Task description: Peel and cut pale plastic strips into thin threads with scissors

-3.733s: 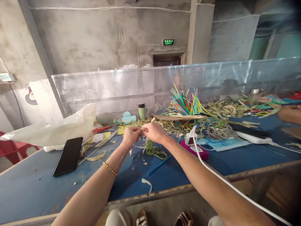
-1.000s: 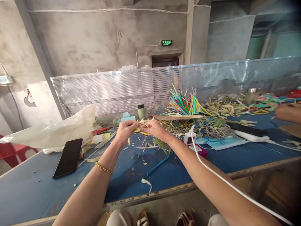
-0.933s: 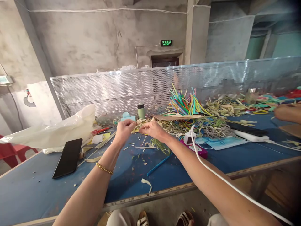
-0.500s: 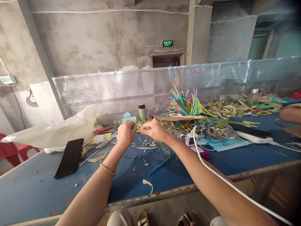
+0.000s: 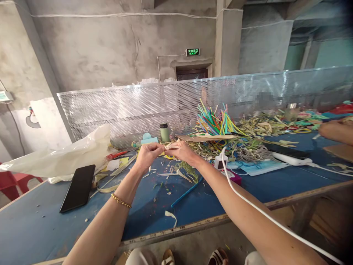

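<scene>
Over the far middle of the blue table, my left hand (image 5: 149, 155) and my right hand (image 5: 182, 151) meet at the fingertips. Between them is a small pale strip (image 5: 169, 146), like dried husk, pinched by both hands; the fingers cover much of it. A yellow ring-like piece (image 5: 168, 157) shows just beneath the fingers. Below my right hand lie pale husk strips (image 5: 179, 173) and a tangle of green fibres (image 5: 190, 170). A blue stick (image 5: 185, 193) rests on the table nearer to me.
A black phone (image 5: 78, 188) and a plastic sheet (image 5: 68, 156) lie left. Behind my hands stand a green bottle (image 5: 164, 133) and colourful pipe-cleaner-like stems (image 5: 213, 119). A white cable (image 5: 248, 197) crosses over my right forearm. Another person's hand (image 5: 335, 130) is at right.
My hands have come together and the pale strip now shows between their fingertips. More husk and green fibre shows below my right hand. The whole view has shifted slightly.
</scene>
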